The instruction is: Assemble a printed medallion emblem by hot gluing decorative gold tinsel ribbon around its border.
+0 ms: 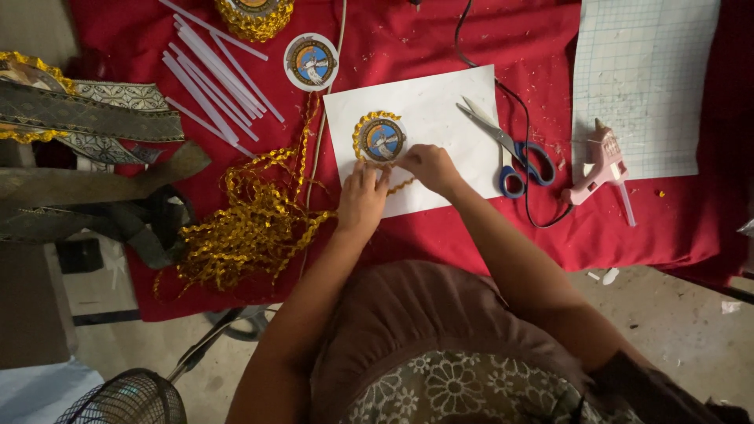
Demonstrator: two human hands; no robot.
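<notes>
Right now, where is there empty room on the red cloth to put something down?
Bare red cloth lies above the white paper sheet, and between the blue-handled scissors and the gridded sheet. It is crowded left, by the gold trim pile and white glue sticks.

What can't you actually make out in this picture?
- Head view: the left hand and right hand cover the lower edge of the badge, so where the gold trim ends is hidden.
- The badge's picture is too small to read.
- The disc at the top is cut off by the frame edge.
- The fan is cut off at the bottom.
</notes>
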